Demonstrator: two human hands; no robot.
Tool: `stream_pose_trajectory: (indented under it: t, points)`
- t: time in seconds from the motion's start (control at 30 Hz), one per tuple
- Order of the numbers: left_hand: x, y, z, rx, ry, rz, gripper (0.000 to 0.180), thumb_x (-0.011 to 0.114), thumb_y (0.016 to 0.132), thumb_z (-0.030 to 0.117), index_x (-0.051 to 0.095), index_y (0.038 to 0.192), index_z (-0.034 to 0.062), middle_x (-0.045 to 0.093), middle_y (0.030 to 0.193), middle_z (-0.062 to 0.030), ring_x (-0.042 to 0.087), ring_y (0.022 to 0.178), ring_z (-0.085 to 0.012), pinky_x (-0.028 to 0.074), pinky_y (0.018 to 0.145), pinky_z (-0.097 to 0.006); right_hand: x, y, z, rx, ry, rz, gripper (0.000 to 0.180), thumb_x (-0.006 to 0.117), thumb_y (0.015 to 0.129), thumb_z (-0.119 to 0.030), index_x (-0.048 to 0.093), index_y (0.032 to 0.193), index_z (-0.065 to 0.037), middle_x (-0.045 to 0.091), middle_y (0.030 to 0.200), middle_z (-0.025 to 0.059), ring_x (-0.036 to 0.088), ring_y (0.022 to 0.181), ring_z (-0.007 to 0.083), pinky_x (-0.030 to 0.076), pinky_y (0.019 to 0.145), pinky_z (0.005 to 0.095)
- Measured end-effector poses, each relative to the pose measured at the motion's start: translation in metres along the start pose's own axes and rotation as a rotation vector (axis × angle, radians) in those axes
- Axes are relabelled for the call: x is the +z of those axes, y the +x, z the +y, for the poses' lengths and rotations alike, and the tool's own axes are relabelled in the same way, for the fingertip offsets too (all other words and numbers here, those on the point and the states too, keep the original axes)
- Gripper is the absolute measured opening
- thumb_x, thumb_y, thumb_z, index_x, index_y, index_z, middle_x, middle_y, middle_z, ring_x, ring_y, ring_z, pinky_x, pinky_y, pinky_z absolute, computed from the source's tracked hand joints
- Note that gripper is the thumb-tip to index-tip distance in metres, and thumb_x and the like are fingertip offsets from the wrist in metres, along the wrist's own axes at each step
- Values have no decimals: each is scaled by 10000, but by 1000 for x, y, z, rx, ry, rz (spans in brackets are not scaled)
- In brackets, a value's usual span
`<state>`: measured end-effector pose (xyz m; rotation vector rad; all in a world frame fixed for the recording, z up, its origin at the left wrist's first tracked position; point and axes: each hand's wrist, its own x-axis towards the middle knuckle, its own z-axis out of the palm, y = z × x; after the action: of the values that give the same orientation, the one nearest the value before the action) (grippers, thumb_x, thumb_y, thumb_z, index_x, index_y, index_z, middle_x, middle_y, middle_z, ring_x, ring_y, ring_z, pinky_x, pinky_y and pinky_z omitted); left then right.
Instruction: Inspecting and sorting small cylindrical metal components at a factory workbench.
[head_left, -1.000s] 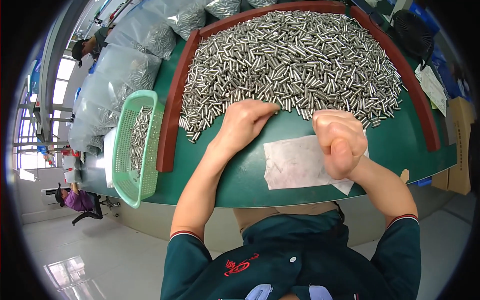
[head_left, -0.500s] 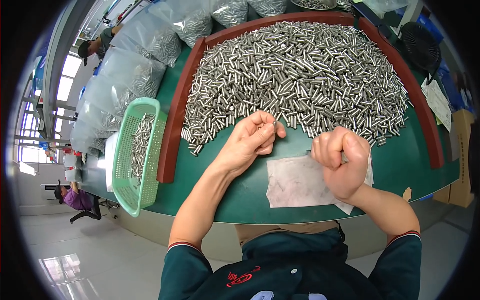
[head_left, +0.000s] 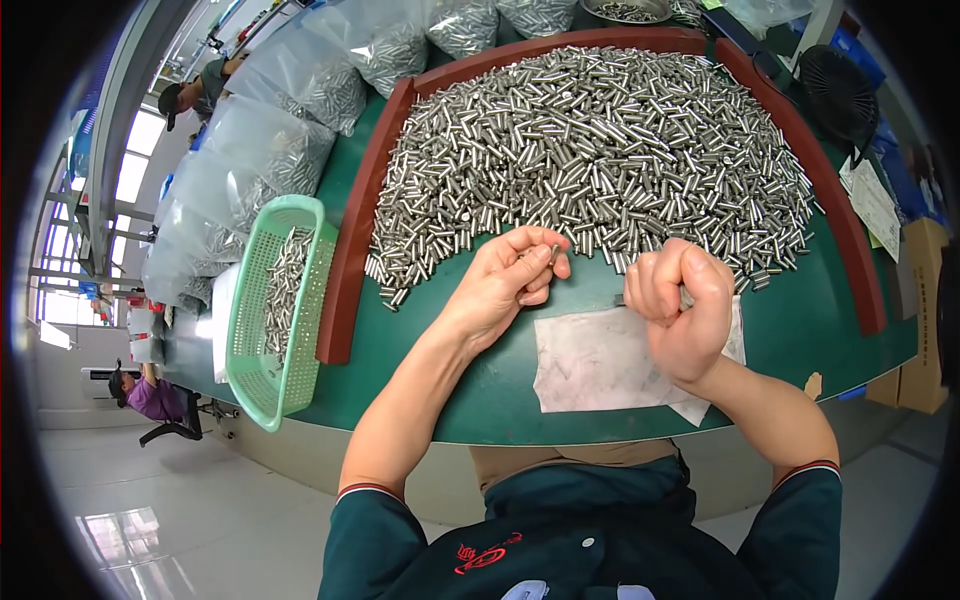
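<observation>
A big heap of small silver metal cylinders [head_left: 600, 150] covers the green table [head_left: 450, 390], held in by a reddish-brown rim [head_left: 350, 240]. My left hand [head_left: 505, 285] hovers at the heap's near edge and pinches one small cylinder [head_left: 553, 254] between thumb and fingertips. To its right, my right hand [head_left: 680, 305] is curled into a fist above a white sheet of paper [head_left: 600, 360]; what it holds is hidden. The two hands are close together but apart.
A green plastic basket [head_left: 265, 330] with several cylinders in it stands left of the rim. Clear bags of cylinders [head_left: 280, 150] lie at the back left. A black fan [head_left: 835, 85] stands at the back right. Other people sit at the far left.
My left hand has drawn back from the heap with one cylinder pinched in its fingers. My right hand has stayed curled over the paper, shifting slightly.
</observation>
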<state>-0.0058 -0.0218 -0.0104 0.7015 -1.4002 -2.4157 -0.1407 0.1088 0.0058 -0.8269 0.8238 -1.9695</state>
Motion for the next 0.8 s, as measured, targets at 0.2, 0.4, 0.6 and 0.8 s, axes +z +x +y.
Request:
stream_pose_trajectory:
  t: [0.2,0.4,0.6,0.8]
  points:
    - [6,-3,8,-35,-184,93,226,441,888,244,500,912,27,523,767,-59,340,546,-65,298,470,-208,-1,2,1,-12,-33,3,349,322,854,-190,305,529,-64,271,468,-10,238,435,80,194,422,237]
    - [5,2,8,309,650,332,114,567,803,128,567,759,23,429,574,23,372,491,-79,330,468,-222,-1,4,1,-17,-25,16,344,323,851,-195,311,532,-65,272,467,-6,241,438,82,197,426,237]
    - [0,19,-4,787,1424,237,134,614,719,48,605,852,56,548,587,-79,525,513,-176,414,482,-299,-1,5,2,-16,-43,19,340,322,849,-194,318,536,-63,287,477,0,244,444,83,202,427,236]
    - [-3,23,-2,803,1521,132,107,612,718,58,574,815,36,580,636,-102,556,552,-250,435,502,-328,-4,5,1,-12,-43,20,341,326,851,-197,321,539,-60,308,493,4,245,448,76,211,428,230]
